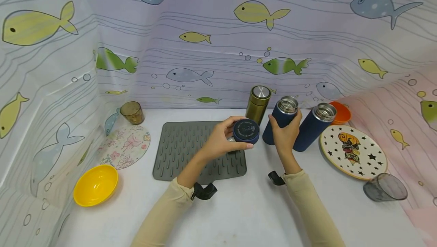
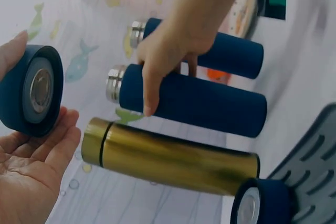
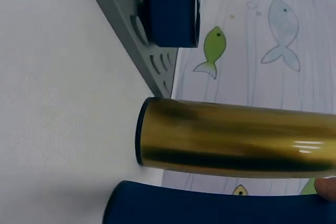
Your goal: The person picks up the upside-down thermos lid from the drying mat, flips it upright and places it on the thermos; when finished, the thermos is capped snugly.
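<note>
My left hand [image 1: 222,137] pinches a dark blue bottle lid [image 1: 246,131] between thumb and fingers, in the air over the mat's right edge. In the left wrist view the lid's inner side, with a metal disc, shows. My right hand [image 1: 287,133] grips a lidless blue thermos bottle [image 1: 269,135] around its upper body, below the steel neck. A second lidless blue thermos bottle [image 1: 308,133] stands just right of it. Left of the gripped one is a gold thermos bottle [image 1: 256,108] with its lid on. Another blue lid [image 2: 262,203] lies on the grey mat [image 1: 184,148], mostly hidden in the head view.
At the left are a brown glass [image 1: 132,112], a floral plate [image 1: 131,146] and a yellow bowl [image 1: 96,185]. To the right are an orange bowl [image 1: 341,113], a star-patterned plate [image 1: 370,156] and a grey glass [image 1: 384,188]. A fish-print curtain [image 1: 218,57] hangs behind the white table [image 1: 239,213].
</note>
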A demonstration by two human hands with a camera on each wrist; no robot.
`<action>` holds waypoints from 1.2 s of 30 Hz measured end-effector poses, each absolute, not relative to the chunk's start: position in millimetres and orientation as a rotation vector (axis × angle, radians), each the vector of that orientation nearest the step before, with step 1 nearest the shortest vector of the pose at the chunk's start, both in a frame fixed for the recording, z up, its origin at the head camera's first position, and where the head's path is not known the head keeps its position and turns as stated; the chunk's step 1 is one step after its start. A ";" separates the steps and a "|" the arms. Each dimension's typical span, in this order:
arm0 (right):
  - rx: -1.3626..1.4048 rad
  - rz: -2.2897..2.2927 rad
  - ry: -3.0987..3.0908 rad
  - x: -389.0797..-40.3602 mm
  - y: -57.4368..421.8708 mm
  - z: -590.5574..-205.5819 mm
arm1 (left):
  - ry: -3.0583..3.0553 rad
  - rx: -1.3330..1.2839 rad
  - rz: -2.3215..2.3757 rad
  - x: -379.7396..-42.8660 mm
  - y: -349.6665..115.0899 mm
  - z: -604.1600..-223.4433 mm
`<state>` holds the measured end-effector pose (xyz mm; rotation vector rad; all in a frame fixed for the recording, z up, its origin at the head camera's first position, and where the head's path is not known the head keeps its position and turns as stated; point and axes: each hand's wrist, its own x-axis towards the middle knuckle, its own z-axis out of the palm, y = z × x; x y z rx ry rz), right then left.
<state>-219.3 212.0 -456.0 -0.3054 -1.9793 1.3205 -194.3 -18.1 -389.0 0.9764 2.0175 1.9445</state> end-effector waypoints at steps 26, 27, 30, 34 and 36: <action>-0.142 1.448 -1.955 -151.8 169.9 -443.6 | 2.050 0.993 1.973 -204.9 21.5 -377.2; -0.134 1.452 -1.958 -149.8 168.6 -443.8 | 2.053 0.991 1.972 -204.9 22.5 -377.0; -0.114 1.465 -1.953 -145.7 166.7 -446.6 | 2.057 0.985 1.971 -205.1 25.5 -377.0; -0.104 1.469 -1.950 -142.2 165.3 -451.2 | 2.075 0.989 1.956 -205.5 30.8 -377.8; -0.108 1.463 -1.950 -141.5 164.8 -453.3 | 2.091 0.994 1.948 -206.8 34.7 -379.9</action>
